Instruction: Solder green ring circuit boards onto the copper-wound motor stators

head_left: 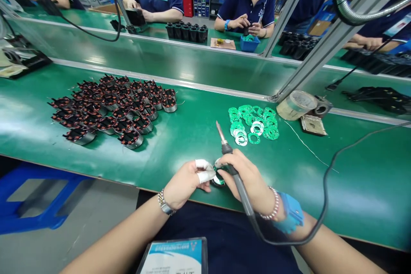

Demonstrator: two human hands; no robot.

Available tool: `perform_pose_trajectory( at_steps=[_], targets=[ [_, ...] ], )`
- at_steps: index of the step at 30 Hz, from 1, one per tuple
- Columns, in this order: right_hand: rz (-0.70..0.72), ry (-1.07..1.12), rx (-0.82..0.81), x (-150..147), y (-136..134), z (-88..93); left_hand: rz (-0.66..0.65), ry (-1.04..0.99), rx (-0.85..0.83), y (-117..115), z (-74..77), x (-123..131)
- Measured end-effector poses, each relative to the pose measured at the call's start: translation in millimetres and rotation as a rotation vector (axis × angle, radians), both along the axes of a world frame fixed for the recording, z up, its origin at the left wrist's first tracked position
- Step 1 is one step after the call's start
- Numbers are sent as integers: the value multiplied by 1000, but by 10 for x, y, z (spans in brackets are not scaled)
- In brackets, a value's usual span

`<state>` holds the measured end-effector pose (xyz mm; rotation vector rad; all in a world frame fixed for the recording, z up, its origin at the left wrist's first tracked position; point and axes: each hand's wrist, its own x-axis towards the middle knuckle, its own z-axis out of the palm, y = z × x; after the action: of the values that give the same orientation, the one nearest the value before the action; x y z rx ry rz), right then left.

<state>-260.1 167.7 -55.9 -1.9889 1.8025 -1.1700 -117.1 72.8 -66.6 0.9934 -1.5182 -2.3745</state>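
Observation:
White-wrapped fingertips of my left hand (189, 177) pinch the left side of a small round part (218, 179) near the table's front edge. Part of it shows green and shiny; the fingers hide the rest. My right hand (248, 175) touches the same part from the right with its fingertips. A soldering iron (240, 188) lies across that hand, its bare metal tip pointing up and away over the table. Beyond the hands, green ring-shaped circuit boards (253, 138) lie in a loose group. Many copper-wound motor stators (130, 138) stand together at the left.
On the green table (180, 141), a round tin (297, 105) and a small tray (314, 125) stand at the right. The iron's cable (326, 192) loops past my right forearm. A metal frame post (324, 36) rises behind. Co-workers sit across a low divider (180, 62).

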Motion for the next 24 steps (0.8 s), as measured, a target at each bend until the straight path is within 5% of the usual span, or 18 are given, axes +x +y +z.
perform_pose_trajectory(
  at_steps=[16, 24],
  targets=[
    [-22, -140, 166, 10, -58, 44, -42, 56, -312, 18, -5, 38],
    [-47, -328, 219, 8, -71, 70, -55, 111, -179, 11, -26, 62]
  ],
)
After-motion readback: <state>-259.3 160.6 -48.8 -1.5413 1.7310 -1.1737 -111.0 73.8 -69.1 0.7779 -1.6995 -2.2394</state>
